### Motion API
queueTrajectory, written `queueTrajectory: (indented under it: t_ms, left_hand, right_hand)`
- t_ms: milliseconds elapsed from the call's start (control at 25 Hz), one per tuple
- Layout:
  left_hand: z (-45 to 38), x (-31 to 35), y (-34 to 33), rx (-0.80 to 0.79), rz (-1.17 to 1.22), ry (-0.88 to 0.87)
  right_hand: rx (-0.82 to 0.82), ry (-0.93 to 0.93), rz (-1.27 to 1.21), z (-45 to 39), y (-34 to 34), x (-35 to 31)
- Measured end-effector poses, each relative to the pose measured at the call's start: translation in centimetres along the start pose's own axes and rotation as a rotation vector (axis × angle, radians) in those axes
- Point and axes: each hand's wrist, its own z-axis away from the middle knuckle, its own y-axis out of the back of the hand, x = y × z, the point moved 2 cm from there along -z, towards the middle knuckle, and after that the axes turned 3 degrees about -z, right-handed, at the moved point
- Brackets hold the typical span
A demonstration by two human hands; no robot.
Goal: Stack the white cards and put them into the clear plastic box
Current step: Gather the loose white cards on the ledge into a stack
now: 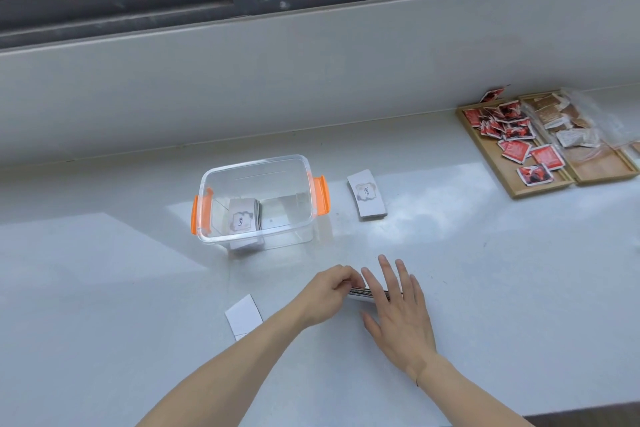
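Observation:
A clear plastic box (221, 236) with orange side clips stands on the pale counter, and a stack of white cards (242, 217) leans inside it at the left. Below the box, a small stack of cards (362, 294) lies on the counter between my hands. My left hand (330, 295) pinches its left end. My right hand (398, 308) lies flat over its right side, fingers spread, hiding most of it. Another white card stack (367, 194) lies to the right of the box. A loose white card (244, 317) lies left of my left forearm.
A wooden tray (491, 152) with several red and brown packets sits at the far right, partly under clear plastic wrap. A low grey wall and a window frame run behind the counter. The counter's front edge shows at the lower right.

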Motion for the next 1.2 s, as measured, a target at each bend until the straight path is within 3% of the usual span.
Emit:
queueTrajectory:
  t_ms: [360,640,760,880,1200]
  left_hand:
    - [0.2,0.8,-2.5,-0.061,0.100,0.048]
    - [0.2,0.6,-3.3,-0.009,0.063,0.068]
    - [1.1,-0.6,-1.9,-0.002,-0.082,0.062]
    - [3.1,-3.4,0.7,0.009,-0.384,0.042]
    - [8.8,-10.2,8.7,-0.136,-0.876,0.063]
  right_hand:
    - [-0.045,-0.025,-0.027,-0.3,-0.2,0.0]
    - [-0.049,-0.054,-0.142,-1.1,0.1,0.2]
    - [-0.041,-0.032,-0.148,-1.2,0.4,0.4]
    - [-0.038,-0.014,-0.157,-1.4,0.6,0.3]
    - [-0.057,0.000,-0.037,-0.4,1.0,-0.2]
